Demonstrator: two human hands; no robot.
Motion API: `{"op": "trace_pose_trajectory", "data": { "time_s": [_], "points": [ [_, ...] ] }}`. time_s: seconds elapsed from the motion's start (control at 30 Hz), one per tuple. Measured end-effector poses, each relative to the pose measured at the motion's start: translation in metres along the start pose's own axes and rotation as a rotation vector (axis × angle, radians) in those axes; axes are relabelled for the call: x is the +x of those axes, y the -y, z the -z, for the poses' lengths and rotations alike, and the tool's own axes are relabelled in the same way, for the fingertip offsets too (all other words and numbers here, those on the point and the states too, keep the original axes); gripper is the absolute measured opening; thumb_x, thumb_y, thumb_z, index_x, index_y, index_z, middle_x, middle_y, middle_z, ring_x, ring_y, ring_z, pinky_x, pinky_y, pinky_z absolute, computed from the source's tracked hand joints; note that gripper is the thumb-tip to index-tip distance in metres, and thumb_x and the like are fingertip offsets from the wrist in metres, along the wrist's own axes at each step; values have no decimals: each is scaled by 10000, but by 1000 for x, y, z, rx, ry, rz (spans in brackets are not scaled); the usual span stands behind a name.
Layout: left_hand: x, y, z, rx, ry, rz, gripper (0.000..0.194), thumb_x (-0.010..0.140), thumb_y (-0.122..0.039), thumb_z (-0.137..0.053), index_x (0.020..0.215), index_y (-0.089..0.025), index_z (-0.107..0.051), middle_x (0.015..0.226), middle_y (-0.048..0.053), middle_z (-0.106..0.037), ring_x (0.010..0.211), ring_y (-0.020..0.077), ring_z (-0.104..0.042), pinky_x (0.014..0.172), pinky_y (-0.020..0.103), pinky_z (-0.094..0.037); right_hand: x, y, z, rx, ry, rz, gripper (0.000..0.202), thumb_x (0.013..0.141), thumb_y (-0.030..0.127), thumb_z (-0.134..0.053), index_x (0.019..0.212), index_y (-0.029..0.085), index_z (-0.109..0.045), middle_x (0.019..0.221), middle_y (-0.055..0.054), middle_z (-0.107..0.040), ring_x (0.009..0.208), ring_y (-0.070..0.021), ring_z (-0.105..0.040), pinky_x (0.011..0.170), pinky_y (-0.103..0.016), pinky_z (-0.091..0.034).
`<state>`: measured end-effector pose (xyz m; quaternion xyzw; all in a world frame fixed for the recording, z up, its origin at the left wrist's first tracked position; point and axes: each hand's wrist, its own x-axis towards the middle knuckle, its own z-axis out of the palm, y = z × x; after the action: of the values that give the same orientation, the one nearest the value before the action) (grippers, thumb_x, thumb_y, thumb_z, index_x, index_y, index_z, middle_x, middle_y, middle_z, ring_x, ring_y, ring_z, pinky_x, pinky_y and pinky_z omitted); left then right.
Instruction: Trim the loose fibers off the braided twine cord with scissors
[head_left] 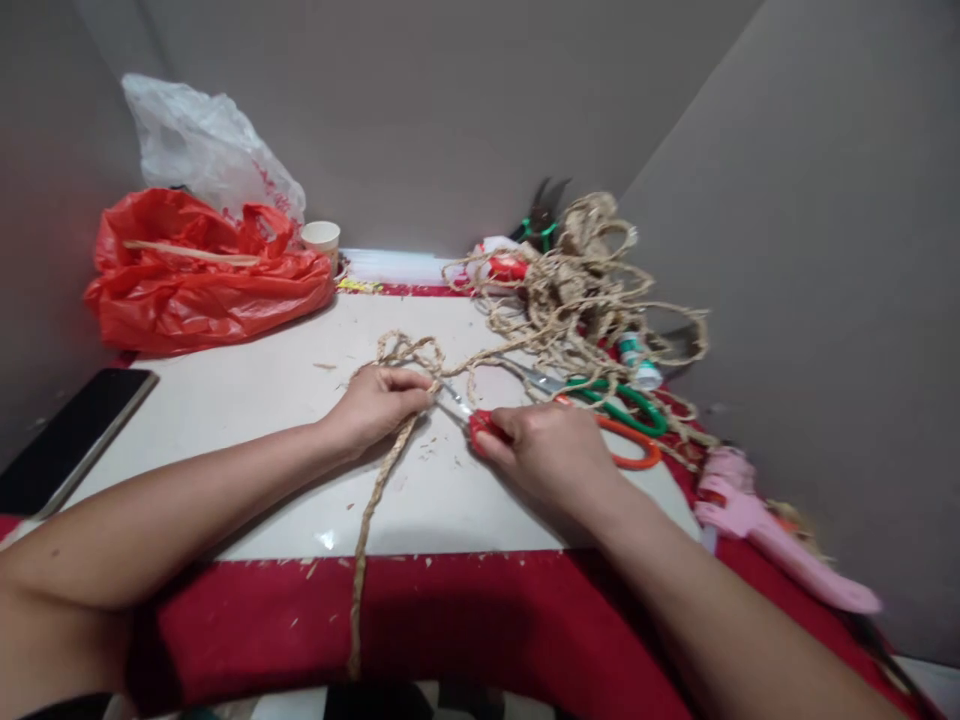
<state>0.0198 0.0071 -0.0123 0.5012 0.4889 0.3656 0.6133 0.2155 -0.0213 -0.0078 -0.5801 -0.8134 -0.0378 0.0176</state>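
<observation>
Over the middle of the white board [247, 400], my left hand [386, 400] pinches a braided straw rope [375, 495]. Small loops of the rope stand above those fingers, and one length hangs down past the board's front edge. My right hand [551, 445] is closed around the red handles of small scissors [457, 402]. Their metal blades point left and touch or nearly touch the rope beside my left fingertips. Another stretch of rope runs right to a tangled rope pile [570, 290].
At the back left are a red plastic bag [202, 290], a clear bag [202, 140] and a paper cup [322, 238]. A phone [75, 430] lies left. Rightward are larger scissors [634, 455] with green and orange handles, pliers [541, 225] and a pink glue gun [772, 530].
</observation>
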Motion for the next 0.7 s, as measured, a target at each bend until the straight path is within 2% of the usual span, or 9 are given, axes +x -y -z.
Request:
{"op": "trace_pose_trajectory", "data": {
  "time_s": [0.1,0.17,0.27,0.4,0.53,0.7],
  "points": [
    [1,0,0,-45,43,16,109,736,-150,-614,811,-137,-692,476,-40,-452,419,58,-326,437,240,-194,1,-3,-5,-13,-8,-34,349,843,418,-501,646,191,-677,567,-61,-648,518,-165,-499,516,-277,-174],
    [2,0,1,-117,86,49,220,747,-125,-607,955,-147,-672,479,-57,-432,407,58,-331,430,234,-224,3,-6,-7,-4,-2,-52,347,839,420,-495,638,196,-667,558,-54,-638,509,-161,-480,514,-277,-172],
    [4,-2,4,-198,144,61,419,724,-83,-639,1134,-160,-596,590,-48,-508,429,55,-402,445,228,-307,5,-10,-10,33,-25,-83,353,831,425,-487,610,195,-639,542,-40,-614,490,-145,-436,512,-276,-175],
    [7,-3,8,-238,135,39,443,701,-41,-665,1125,-132,-573,646,-43,-534,470,49,-469,481,215,-365,4,-13,-10,163,-90,-106,383,819,433,-473,536,189,-560,471,-4,-520,460,-118,-358,506,-267,-188],
    [9,-2,9,-261,135,47,424,716,-49,-663,1111,-159,-556,645,-35,-556,558,105,-585,507,226,-403,0,-8,-5,294,-83,-82,343,761,401,-513,494,186,-488,428,32,-417,439,-95,-307,495,-259,-183],
    [8,-3,10,-248,223,49,448,742,-103,-687,1163,-138,-539,653,-17,-602,542,101,-588,494,216,-381,-2,-2,1,278,-68,-47,310,750,371,-533,506,182,-498,430,40,-420,432,-84,-302,504,-263,-169]
  ]
}}
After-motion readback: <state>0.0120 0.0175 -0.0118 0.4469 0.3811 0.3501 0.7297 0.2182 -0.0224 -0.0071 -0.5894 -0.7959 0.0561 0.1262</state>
